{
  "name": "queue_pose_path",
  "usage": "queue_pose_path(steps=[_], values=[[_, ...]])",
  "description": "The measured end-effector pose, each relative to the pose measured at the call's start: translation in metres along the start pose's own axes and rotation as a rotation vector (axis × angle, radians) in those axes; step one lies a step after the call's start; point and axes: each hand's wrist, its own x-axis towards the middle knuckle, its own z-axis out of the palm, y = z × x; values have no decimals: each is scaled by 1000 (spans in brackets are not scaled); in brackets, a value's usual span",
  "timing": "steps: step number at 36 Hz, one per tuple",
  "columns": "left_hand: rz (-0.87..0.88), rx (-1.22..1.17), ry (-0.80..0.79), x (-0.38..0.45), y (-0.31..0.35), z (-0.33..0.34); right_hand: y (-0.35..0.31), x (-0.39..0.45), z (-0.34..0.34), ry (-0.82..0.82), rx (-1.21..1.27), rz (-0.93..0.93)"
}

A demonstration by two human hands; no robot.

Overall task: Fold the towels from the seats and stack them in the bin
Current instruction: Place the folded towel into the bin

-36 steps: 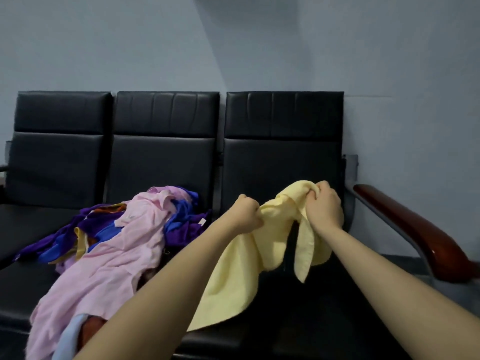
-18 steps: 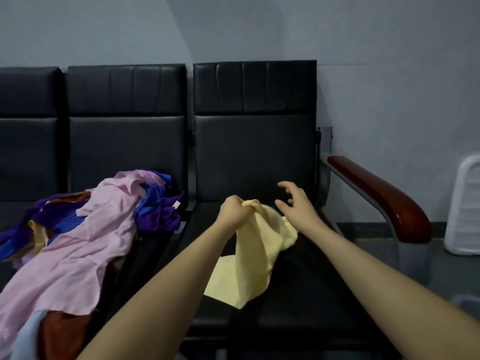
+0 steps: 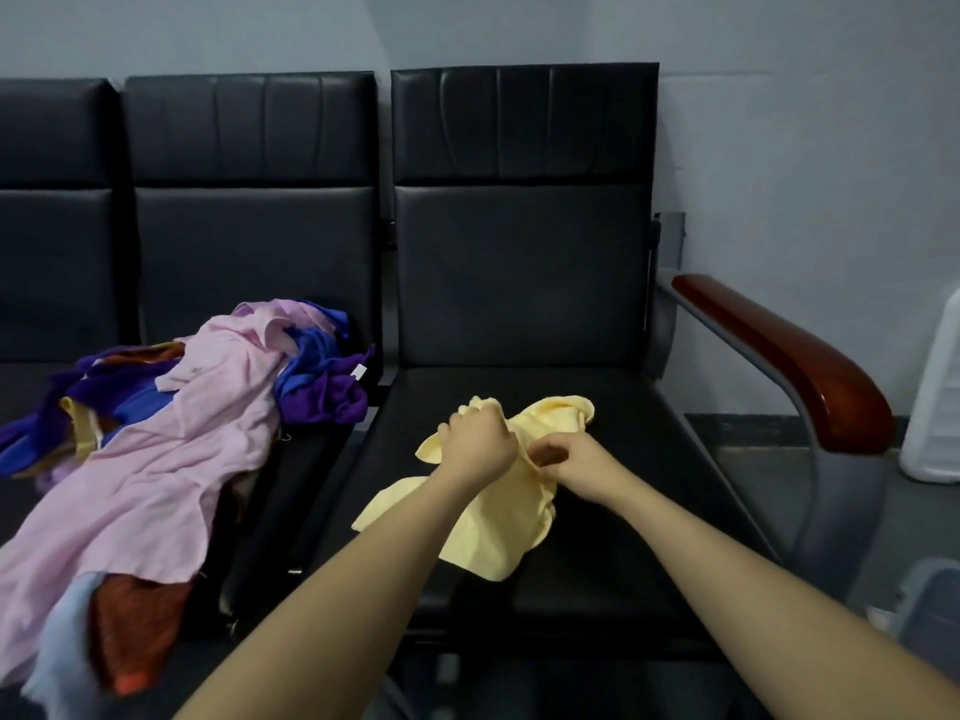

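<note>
A pale yellow towel (image 3: pixel 498 527) lies crumpled on the right-hand black seat (image 3: pixel 613 459). My left hand (image 3: pixel 475 444) grips a bunched part of it near its far edge. Just to the right, my right hand (image 3: pixel 576 462) pinches the same towel with curled fingers. A heap of towels covers the middle seat: a large pink towel (image 3: pixel 171 459) on top, blue and purple towels (image 3: pixel 322 376) behind it, an orange-red one (image 3: pixel 135 636) and a light blue one (image 3: pixel 62 652) at the near end. The grey rim of a bin (image 3: pixel 930 589) shows at the lower right edge.
The seats form one black row against a grey wall. A dark red wooden armrest (image 3: pixel 789 356) on a metal frame bounds the right seat. A white slatted object (image 3: pixel 935 407) stands on the floor beyond the armrest.
The yellow towel has come down from mid-air onto the right seat. My right hand let go of it half a second ago and now pinches it again. The view shifted rightward.
</note>
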Motion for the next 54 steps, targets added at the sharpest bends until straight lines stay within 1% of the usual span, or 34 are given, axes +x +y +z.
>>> queue_pose_path(steps=[2, 4, 6, 7, 9, 12, 14, 17, 18, 20, 21, 23, 24, 25, 27, 30, 34, 36, 40, 42, 44, 45, 46, 47, 50, 52, 54], values=[[50, 61, -47, -4, -1, 6, 1, 0, 2, 17, -61, 15], [108, 111, -41, -8, -2, 12, 1, 0, 5, 55, -172, 31], [117, 127, -29, -11, -3, 16, 0, -2, 7, 123, -231, 19], [105, 129, -25, -11, -3, 19, -1, -2, 8, 152, -220, 10], [92, 134, -8, -12, -3, 21, -2, -3, 10, 187, -89, -20], [170, 140, 11, -13, -5, 20, -8, -3, 7, 171, 123, -89], [223, 156, 28, -13, -9, 15, -14, -2, 5, 164, 218, -137], [244, 161, 84, -10, -17, 9, -24, -2, 3, 137, 286, -196], [243, 139, 112, -9, -21, 7, -27, -2, 4, 129, 318, -196], [217, 49, 154, -7, -28, 1, -29, -1, 6, 155, 362, -131], [199, 4, 173, -7, -32, -3, -29, 0, 7, 191, 341, -93], [156, -82, 207, -7, -38, -12, -25, 4, 9, 249, 155, -45], [141, -126, 216, -6, -42, -17, -22, 6, 11, 250, 60, -24], [130, -162, 213, -6, -45, -21, -21, 6, 13, 231, -2, 2], [103, -225, 177, -7, -52, -28, -20, 6, 17, 174, -42, 31], [43, -339, 97, -9, -61, -36, -21, 5, 22, 93, -154, 26], [-24, -324, 118, -12, -66, -40, -26, 5, 30, 4, -304, 20], [-38, -310, 133, -13, -67, -40, -27, 7, 33, 40, -363, -8], [-35, -153, 151, -15, -69, -38, -28, 7, 34, 197, -486, -107], [-30, -100, 181, -15, -71, -37, -28, 5, 30, 142, -488, -103], [-18, -51, 221, -14, -73, -38, -27, 3, 26, 40, -466, -74], [-14, -37, 240, -15, -74, -39, -26, 1, 26, 21, -450, -72], [-10, -35, 254, -15, -74, -40, -26, -1, 25, 36, -411, -76], [-6, -47, 265, -15, -73, -41, -26, -2, 24, 83, -332, -81], [0, -164, 280, -14, -67, -47, -34, -3, 20, 292, 33, -44], [-6, -291, 294, -13, -62, -55, -43, -3, 14, 418, 203, 0], [-17, -395, 329, -11, -55, -64, -51, -1, 4, 501, 327, 25]])
